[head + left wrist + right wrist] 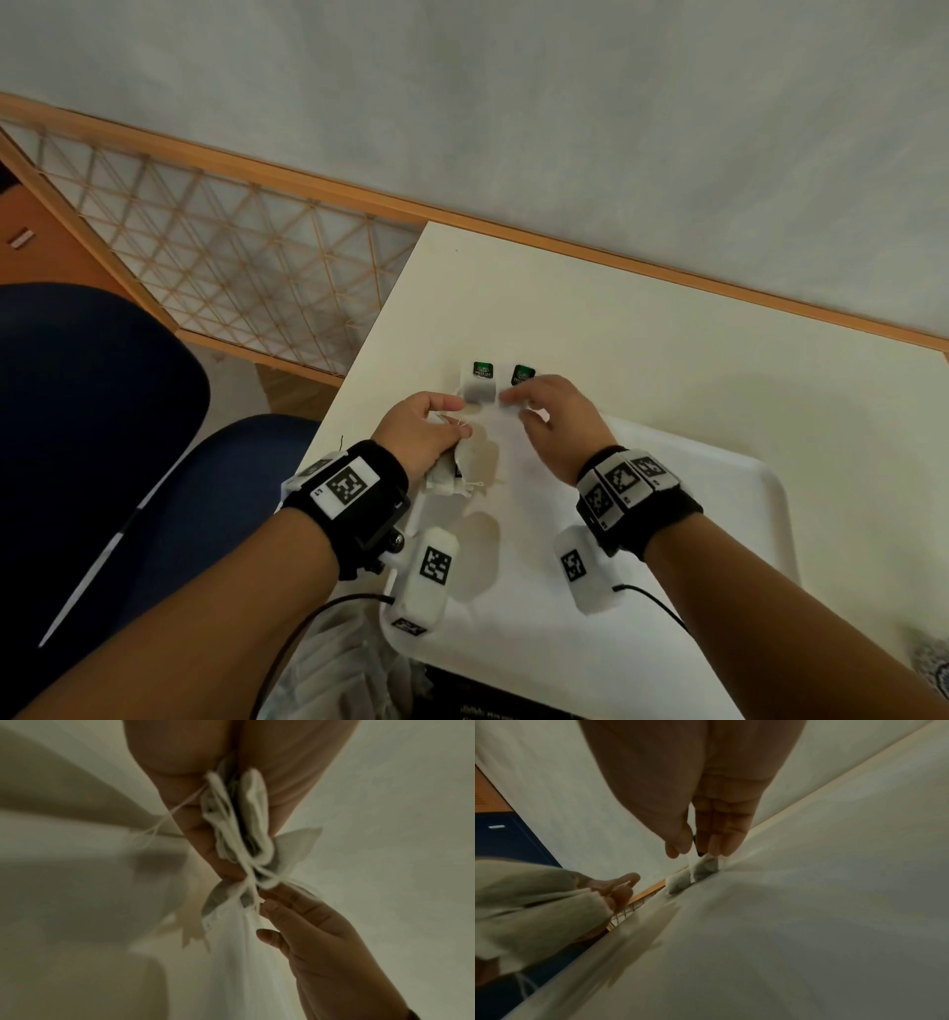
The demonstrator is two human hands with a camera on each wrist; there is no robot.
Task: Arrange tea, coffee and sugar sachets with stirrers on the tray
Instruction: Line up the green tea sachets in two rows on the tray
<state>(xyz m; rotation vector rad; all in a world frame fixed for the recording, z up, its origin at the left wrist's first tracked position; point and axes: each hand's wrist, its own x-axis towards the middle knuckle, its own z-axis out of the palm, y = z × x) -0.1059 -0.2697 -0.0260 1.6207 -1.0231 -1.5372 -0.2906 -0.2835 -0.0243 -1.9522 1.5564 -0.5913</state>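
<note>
A cream desk (pixel 667 370) meets a grey wall (pixel 513 103); at nine o'clock a lattice screen (pixel 231 267) and dark blue chair (pixel 92 385).

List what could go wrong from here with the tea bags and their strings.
1. The left hand grips a bunch of tea bags whose loose strings trail out; they may snag and drag a bag along when one is pulled free.
2. The right hand is setting a tea bag at the tray far edge, close beside a placed bag; a nudge could shift the row or tip one off onto the table.
</note>
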